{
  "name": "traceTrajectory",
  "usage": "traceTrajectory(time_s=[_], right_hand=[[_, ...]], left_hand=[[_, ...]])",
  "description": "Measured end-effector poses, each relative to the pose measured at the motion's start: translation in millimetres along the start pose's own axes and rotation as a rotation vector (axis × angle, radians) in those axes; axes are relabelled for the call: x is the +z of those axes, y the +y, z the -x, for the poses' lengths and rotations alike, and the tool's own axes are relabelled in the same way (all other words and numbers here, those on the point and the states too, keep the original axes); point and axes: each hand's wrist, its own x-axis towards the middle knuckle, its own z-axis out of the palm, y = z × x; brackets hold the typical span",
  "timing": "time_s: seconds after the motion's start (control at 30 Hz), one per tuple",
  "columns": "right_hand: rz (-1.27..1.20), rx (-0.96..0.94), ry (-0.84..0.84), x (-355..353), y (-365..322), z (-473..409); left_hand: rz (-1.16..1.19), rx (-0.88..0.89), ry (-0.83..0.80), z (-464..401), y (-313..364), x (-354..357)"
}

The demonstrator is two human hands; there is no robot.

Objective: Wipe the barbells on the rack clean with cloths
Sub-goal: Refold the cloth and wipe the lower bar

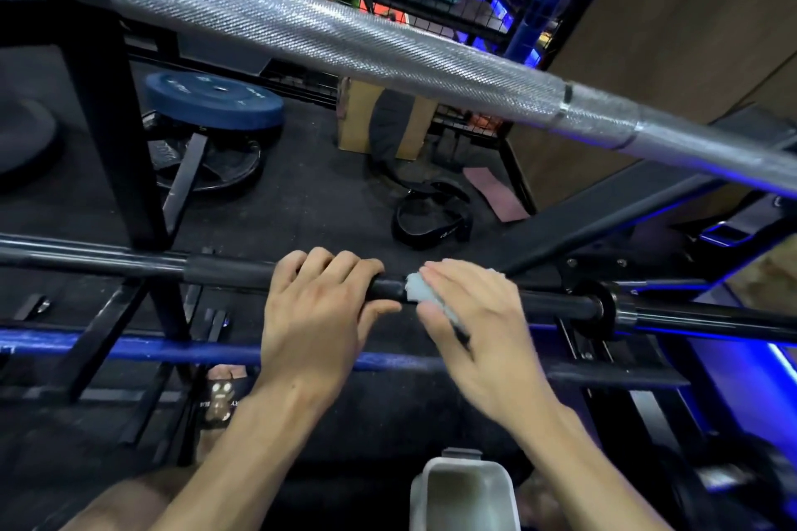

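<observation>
A black barbell (224, 272) lies level across the rack in front of me. My left hand (319, 315) grips its shaft, fingers curled over the top and thumb underneath. Just to the right, my right hand (474, 315) wraps a pale cloth (416, 287) around the same shaft. Only a small patch of the cloth shows under the fingers. Above, a silver knurled barbell (345, 39) runs diagonally from upper left to lower right, with neither hand on it.
A black rack upright (116, 134) stands at the left, and a blue crossbar (129, 347) runs below the black barbell. Blue and black weight plates (213, 99) lie on the dark floor beyond, with a black belt (431, 216). A white container (463, 496) sits near my waist.
</observation>
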Motion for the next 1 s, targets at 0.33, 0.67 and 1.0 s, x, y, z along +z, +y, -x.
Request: traceTrajectory(time_s=[0.33, 0.67, 1.0], right_hand=[[-0.013, -0.077, -0.003, 4.7, 4.8, -11.4], [-0.301, 0.28, 0.084, 12.0, -4.5, -36.0], [-0.053, 0.336, 0.188, 6.5, -26.2, -18.2]], left_hand=[[0.001, 0.014, 0.008, 0.0, 0.1, 1.5], [-0.007, 0.023, 0.001, -1.0, -2.6, 1.7], [0.009, 0.011, 0.0, -0.4, -0.7, 1.2]])
